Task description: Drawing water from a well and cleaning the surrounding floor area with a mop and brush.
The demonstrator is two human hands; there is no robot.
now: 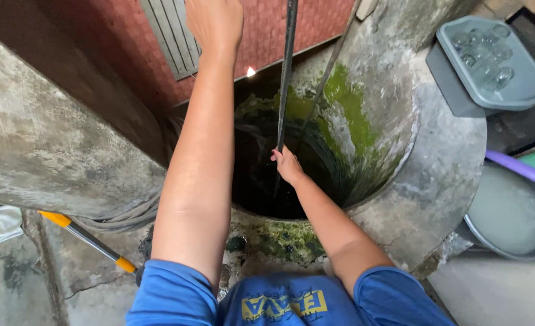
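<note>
Concrete well [442, 175], right hand [287, 164] grip closed on rope [284, 78], left hand [214, 21] grip unclear

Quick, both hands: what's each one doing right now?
Left hand: raised high, grip cannot be told.
Right hand: closed on the dark rope over the well.

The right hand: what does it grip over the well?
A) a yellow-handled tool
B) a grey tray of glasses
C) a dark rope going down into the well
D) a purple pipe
C: the right hand is closed around the dark rope, which hangs over the well opening.
</note>
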